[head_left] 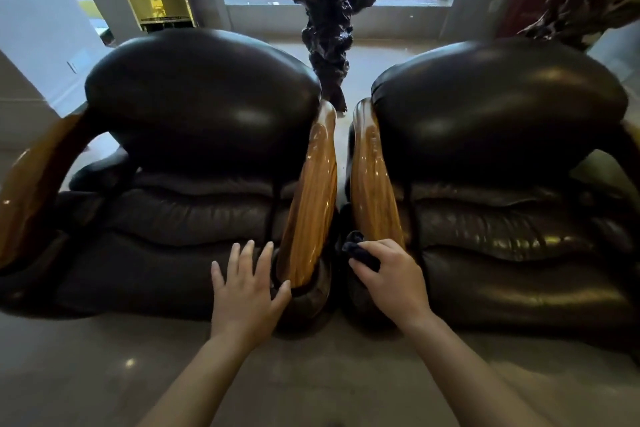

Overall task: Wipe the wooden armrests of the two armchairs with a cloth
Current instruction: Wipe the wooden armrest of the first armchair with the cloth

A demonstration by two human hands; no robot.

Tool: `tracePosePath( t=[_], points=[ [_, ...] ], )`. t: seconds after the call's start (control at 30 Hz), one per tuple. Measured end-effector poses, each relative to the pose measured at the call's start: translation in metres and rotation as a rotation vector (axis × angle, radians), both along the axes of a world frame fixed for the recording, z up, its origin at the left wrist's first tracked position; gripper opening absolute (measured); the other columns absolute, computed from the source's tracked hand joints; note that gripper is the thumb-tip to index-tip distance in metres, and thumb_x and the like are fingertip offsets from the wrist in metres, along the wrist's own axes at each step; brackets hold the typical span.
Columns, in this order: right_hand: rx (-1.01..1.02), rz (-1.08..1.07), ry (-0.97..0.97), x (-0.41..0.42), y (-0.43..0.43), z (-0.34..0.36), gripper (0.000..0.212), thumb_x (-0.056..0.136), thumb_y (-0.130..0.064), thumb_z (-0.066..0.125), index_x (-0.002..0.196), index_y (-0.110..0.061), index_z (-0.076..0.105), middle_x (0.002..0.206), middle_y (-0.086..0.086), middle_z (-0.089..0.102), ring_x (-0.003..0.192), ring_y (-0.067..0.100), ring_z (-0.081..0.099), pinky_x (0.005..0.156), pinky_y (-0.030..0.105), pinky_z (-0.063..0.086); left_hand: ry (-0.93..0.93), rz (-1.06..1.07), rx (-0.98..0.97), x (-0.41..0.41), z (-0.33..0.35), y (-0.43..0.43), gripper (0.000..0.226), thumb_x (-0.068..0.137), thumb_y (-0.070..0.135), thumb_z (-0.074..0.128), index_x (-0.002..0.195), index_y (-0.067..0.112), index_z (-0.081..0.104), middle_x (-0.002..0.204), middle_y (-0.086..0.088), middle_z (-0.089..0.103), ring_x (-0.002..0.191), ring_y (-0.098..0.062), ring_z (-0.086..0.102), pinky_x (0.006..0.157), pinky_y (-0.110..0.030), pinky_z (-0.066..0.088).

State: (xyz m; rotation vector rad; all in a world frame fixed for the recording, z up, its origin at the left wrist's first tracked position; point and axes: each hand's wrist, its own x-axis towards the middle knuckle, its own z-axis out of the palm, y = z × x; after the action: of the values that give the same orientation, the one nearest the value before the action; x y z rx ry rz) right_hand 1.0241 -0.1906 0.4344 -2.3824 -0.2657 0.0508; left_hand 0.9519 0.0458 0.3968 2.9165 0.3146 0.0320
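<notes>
The right hand (388, 279) is gripping a dark cloth (360, 250), pressing it against the near end of the right chair's (502, 135) armrest (372, 184). The left hand (247, 291) is hovering with fingers spread, holding nothing; the left chair's (194, 114) armrest (311, 198) is lying just right of its thumb.

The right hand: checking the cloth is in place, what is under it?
Under the right hand a dark cloth sits at the front end of the right chair's inner armrest. The wood directly beneath is covered.
</notes>
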Motion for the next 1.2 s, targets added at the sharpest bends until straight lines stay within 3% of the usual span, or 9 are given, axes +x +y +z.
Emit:
tracePosePath(
  t=[0.67, 0.83, 1.0, 1.2],
  points=[
    [-0.068, -0.205, 0.103, 0.156, 0.021, -0.06, 0.029, 0.09, -0.038, 0.066, 0.118, -0.03, 0.069, 0.105, -0.019, 0.06, 0.092, 0.0, 0.059, 0.076, 0.015, 0.047, 0.121, -0.212, -0.087, 0.225, -0.059, 0.033, 0.083, 0.083, 0.069, 0.01, 0.155, 0.029, 0.01, 0.164, -0.007, 0.009, 0.151, -0.024, -0.008, 0.12, -0.059, -0.001],
    [-0.014, -0.259, 0.133, 0.199, 0.024, -0.096, 0.028, 0.09, -0.033, 0.068, 0.117, -0.027, 0.069, 0.105, -0.018, 0.06, 0.096, 0.002, 0.06, 0.085, 0.025, 0.053, 0.119, -0.238, -0.084, 0.273, -0.099, 0.035, 0.08, 0.087, 0.067, 0.017, 0.155, 0.027, 0.015, 0.164, -0.009, 0.014, 0.152, -0.025, -0.003, 0.12, -0.058, 0.001],
    [0.021, -0.251, 0.109, 0.252, 0.02, -0.148, 0.025, 0.091, -0.032, 0.066, 0.115, -0.026, 0.07, 0.105, -0.016, 0.06, 0.095, 0.003, 0.061, 0.083, 0.032, 0.055, 0.122, -0.245, -0.053, 0.311, -0.151, 0.03, 0.075, 0.089, 0.064, 0.02, 0.155, 0.027, 0.016, 0.163, -0.01, 0.015, 0.152, -0.026, -0.003, 0.12, -0.058, 0.003],
    [0.07, -0.267, 0.042, 0.313, 0.005, -0.198, 0.023, 0.091, -0.03, 0.065, 0.113, -0.024, 0.069, 0.108, -0.015, 0.059, 0.098, 0.002, 0.059, 0.082, 0.022, 0.05, 0.062, -0.272, -0.029, 0.367, -0.209, 0.01, 0.071, 0.091, 0.061, 0.026, 0.153, 0.028, 0.019, 0.163, -0.011, 0.016, 0.152, -0.027, -0.001, 0.121, -0.054, 0.004]
  ],
)
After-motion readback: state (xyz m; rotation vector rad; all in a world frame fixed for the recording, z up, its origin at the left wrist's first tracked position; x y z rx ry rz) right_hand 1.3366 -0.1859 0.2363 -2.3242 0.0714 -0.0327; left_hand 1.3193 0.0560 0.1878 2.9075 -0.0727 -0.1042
